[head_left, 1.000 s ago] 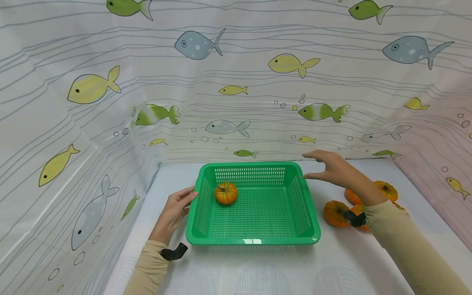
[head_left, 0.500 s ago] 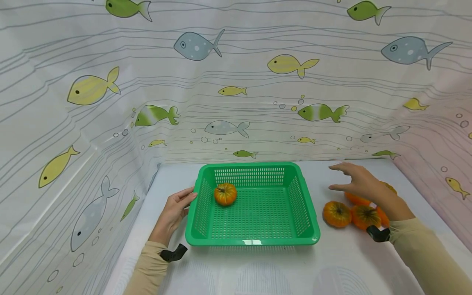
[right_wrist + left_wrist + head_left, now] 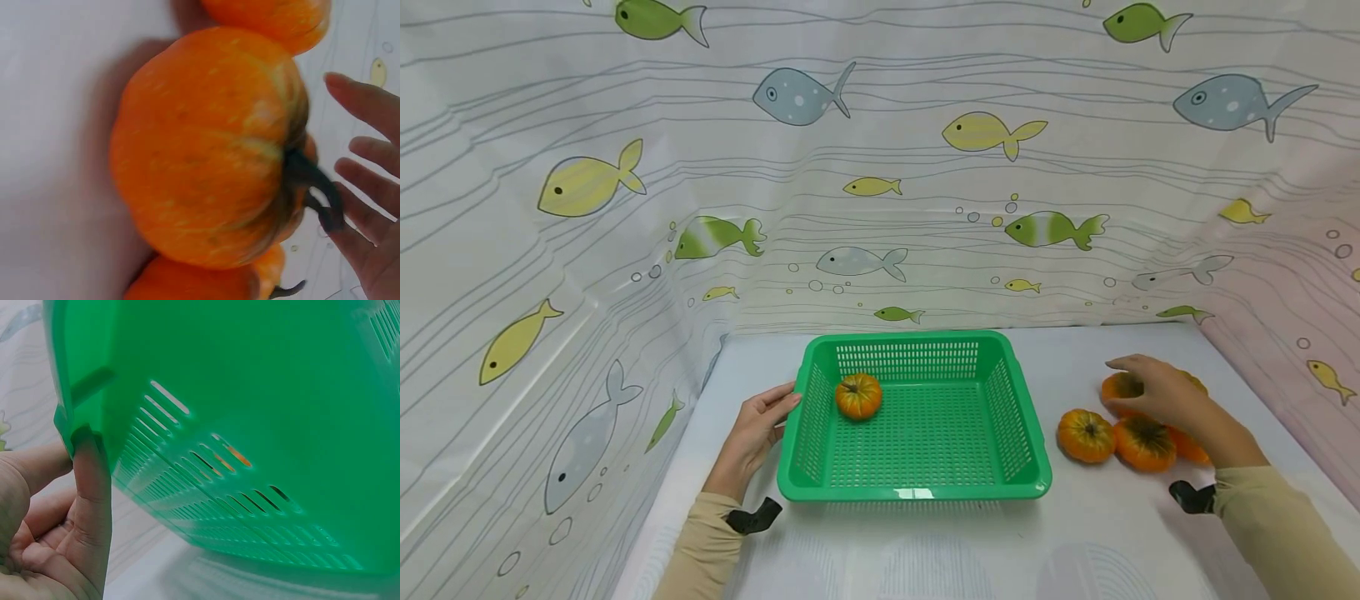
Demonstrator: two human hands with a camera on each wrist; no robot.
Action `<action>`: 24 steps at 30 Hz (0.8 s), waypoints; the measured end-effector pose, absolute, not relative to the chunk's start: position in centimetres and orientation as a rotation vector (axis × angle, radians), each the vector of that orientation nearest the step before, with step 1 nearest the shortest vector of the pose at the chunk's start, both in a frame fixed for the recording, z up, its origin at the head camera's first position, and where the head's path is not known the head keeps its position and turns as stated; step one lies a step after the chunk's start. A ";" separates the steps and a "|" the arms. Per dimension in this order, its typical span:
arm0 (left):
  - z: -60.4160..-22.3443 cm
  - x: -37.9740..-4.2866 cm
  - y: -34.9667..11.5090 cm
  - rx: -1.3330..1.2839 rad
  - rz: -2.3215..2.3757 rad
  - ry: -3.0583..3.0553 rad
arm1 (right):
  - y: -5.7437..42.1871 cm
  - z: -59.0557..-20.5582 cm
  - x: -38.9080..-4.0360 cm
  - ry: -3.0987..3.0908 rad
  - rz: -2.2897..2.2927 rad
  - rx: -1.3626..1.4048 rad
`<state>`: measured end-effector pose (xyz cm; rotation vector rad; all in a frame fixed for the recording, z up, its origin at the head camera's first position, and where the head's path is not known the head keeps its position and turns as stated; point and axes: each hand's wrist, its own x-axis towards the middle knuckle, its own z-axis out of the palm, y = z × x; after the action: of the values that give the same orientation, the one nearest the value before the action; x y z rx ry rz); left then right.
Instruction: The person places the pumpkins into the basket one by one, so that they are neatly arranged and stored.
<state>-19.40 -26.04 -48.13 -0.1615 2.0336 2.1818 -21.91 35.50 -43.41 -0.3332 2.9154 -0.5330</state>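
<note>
A green slotted plastic basket [image 3: 917, 492] stands on the table with one small orange pumpkin [image 3: 858, 397] in its back left part. My left hand [image 3: 756, 437] holds the basket's left rim; in the left wrist view the thumb and fingers [image 3: 92, 487] pinch the rim. To the basket's right, my right hand [image 3: 1165, 404] is above a group of several pumpkins, its fingers spread and holding nothing. The right wrist view has a large orange pumpkin [image 3: 206, 144] with a dark curved stem in front of the fingers. The hand partly hides the rear pumpkins in the head view.
Near the basket's right side lie a yellow-orange pumpkin [image 3: 1086, 436] and a darker orange pumpkin [image 3: 1145, 444], with another pumpkin [image 3: 1118, 390] behind them. A white fish-print curtain [image 3: 880, 225] encloses the back and sides of the white table [image 3: 955, 550].
My right hand has moved right and down from beside the basket's right rim to above the pumpkin group. My left hand, the basket and the pumpkin in it have stayed in place.
</note>
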 end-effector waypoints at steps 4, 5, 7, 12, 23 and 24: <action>-48.1 -19.4 -26.0 -0.161 2.181 2.038 | 36.8 -44.6 -22.0 2.946 -0.498 -0.338; -48.1 -19.3 -26.0 -0.163 2.182 2.037 | 37.1 -44.8 -22.0 2.952 -0.499 -0.337; -48.1 -19.3 -26.0 -0.167 2.183 2.038 | 37.6 -45.1 -22.0 2.960 -0.510 -0.333; -48.1 -19.2 -26.0 -0.161 2.184 2.040 | 38.4 -45.4 -22.1 2.939 -0.543 -0.271; -48.1 -19.3 -26.0 -0.169 2.177 2.041 | 39.1 -46.1 -22.6 2.914 -0.558 -0.224; -48.1 -19.3 -26.0 -0.176 2.178 2.039 | 39.0 -46.1 -22.6 2.912 -0.563 -0.221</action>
<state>-19.29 -25.97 -48.07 -0.1755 2.0389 2.1778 -22.56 39.05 -46.07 -0.2214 2.9122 -0.5634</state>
